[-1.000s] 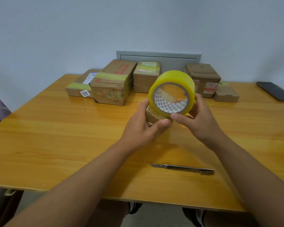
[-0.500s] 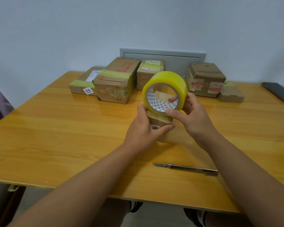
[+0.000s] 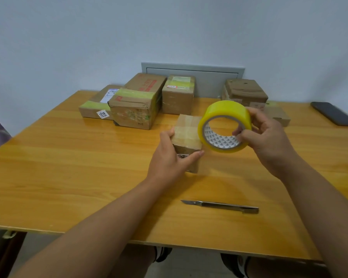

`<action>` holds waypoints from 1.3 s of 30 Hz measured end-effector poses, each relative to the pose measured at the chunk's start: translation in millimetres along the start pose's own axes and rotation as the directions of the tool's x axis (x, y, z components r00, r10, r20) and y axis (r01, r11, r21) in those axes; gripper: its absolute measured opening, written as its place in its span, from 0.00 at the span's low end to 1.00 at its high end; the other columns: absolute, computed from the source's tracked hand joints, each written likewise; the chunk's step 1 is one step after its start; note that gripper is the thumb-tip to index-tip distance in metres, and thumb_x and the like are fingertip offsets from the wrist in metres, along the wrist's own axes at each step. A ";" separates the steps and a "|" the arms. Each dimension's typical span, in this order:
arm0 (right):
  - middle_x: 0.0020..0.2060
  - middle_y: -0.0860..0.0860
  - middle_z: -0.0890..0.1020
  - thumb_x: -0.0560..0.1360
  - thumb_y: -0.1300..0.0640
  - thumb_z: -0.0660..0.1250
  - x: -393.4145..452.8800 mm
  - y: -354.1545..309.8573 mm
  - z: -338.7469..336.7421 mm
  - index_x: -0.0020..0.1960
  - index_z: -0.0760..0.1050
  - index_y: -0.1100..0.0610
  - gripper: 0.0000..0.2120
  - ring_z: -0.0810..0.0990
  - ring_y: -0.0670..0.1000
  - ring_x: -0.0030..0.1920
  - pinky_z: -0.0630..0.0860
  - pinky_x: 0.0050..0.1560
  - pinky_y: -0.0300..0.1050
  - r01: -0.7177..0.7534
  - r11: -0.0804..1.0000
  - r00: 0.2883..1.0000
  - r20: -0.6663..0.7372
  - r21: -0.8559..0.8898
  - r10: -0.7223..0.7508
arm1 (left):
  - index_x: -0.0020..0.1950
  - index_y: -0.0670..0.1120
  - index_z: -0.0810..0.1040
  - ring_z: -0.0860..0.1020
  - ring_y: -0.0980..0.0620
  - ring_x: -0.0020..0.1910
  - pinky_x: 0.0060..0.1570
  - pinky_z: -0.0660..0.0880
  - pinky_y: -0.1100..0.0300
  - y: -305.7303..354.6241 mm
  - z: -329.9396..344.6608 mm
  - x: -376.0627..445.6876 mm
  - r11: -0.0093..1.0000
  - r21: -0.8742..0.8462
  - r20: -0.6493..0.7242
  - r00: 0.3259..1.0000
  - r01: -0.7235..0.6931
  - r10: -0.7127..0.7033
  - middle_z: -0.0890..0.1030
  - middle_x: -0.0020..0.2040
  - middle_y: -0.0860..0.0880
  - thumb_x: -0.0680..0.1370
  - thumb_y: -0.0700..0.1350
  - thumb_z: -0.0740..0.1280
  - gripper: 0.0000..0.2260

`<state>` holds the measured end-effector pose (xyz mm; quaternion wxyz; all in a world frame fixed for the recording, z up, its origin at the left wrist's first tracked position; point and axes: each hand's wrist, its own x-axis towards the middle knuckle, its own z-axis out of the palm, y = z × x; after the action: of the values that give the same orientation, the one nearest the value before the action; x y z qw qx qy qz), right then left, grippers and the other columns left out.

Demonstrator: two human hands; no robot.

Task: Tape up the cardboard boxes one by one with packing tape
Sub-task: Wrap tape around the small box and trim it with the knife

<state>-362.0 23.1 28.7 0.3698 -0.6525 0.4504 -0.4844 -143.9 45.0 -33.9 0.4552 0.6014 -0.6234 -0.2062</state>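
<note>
A small cardboard box (image 3: pixel 186 133) with clear tape across its top stands on the wooden table (image 3: pixel 68 167) at the middle. My left hand (image 3: pixel 169 157) grips its near side, thumb on the front face. My right hand (image 3: pixel 269 137) holds a roll of yellow packing tape (image 3: pixel 225 111) in the air just right of the box, fingers through the core.
Several taped cardboard boxes (image 3: pixel 137 109) stand in a row along the far edge by the wall. A utility knife (image 3: pixel 221 205) lies near the front edge with its blade out, pointing left. A dark phone (image 3: pixel 333 116) lies at the far right.
My right hand has carried the tape roll to the right, off the small box, so the box top now shows. My left hand stays on the box.
</note>
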 end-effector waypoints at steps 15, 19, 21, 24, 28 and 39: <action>0.41 0.45 0.80 0.73 0.68 0.67 1.6 8.2 -4.7 0.70 0.72 0.51 0.28 0.81 0.48 0.49 0.78 0.53 0.48 0.000 0.999 1.000 0.016 -0.052 0.000 | 0.76 0.41 0.64 0.52 0.45 0.79 0.77 0.54 0.48 7.3 -13.8 17.1 0.609 0.647 0.203 0.874 -0.459 0.442 0.56 0.80 0.42 0.76 0.68 0.58 0.39; 0.41 0.46 0.81 0.74 0.69 0.66 2.3 9.4 -3.8 0.71 0.71 0.51 0.28 0.82 0.47 0.48 0.78 0.54 0.48 0.005 0.999 1.000 0.019 -0.052 -0.004 | 0.81 0.43 0.49 0.48 0.49 0.80 0.77 0.43 0.56 14.7 -18.0 21.5 0.537 0.642 0.372 0.835 -0.547 0.406 0.52 0.81 0.45 0.80 0.63 0.57 0.37; 0.43 0.49 0.81 0.73 0.69 0.66 2.8 10.3 -3.4 0.71 0.71 0.50 0.29 0.81 0.47 0.48 0.78 0.54 0.49 0.005 0.999 1.000 0.017 -0.049 -0.004 | 0.81 0.44 0.46 0.47 0.51 0.80 0.76 0.42 0.59 15.0 -18.5 21.7 0.598 0.605 0.398 0.850 -0.527 0.346 0.51 0.81 0.46 0.81 0.63 0.56 0.37; 0.42 0.49 0.81 0.73 0.70 0.65 4.0 12.1 -3.0 0.71 0.71 0.50 0.29 0.82 0.47 0.47 0.79 0.55 0.50 0.013 0.999 1.000 0.020 -0.038 -0.012 | 0.81 0.44 0.48 0.49 0.51 0.80 0.76 0.44 0.59 16.4 -16.8 19.5 0.618 0.604 0.393 0.863 -0.503 0.318 0.52 0.81 0.46 0.81 0.63 0.54 0.36; 0.39 0.45 0.80 0.74 0.70 0.64 5.6 18.4 -0.4 0.71 0.71 0.49 0.30 0.82 0.49 0.49 0.79 0.53 0.51 0.007 1.000 0.999 0.034 0.011 -0.007 | 0.81 0.47 0.50 0.51 0.48 0.80 0.77 0.48 0.55 17.2 -16.0 15.1 0.609 0.644 0.361 0.886 -0.463 0.292 0.54 0.81 0.44 0.82 0.63 0.52 0.33; 0.53 0.54 0.82 0.75 0.68 0.67 -0.6 40.5 2.3 0.75 0.62 0.39 0.37 0.82 0.54 0.55 0.80 0.52 0.49 -0.127 0.976 0.989 0.092 0.177 0.112 | 0.81 0.43 0.52 0.50 0.50 0.80 0.76 0.43 0.58 21.9 -15.5 15.4 0.579 0.642 0.405 0.864 -0.502 0.299 0.51 0.81 0.44 0.83 0.60 0.49 0.32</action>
<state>-369.2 10.8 -9.4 0.4745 -0.6069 0.4273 -0.4732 -141.4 39.2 -3.6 0.1287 0.5420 -0.8251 0.0940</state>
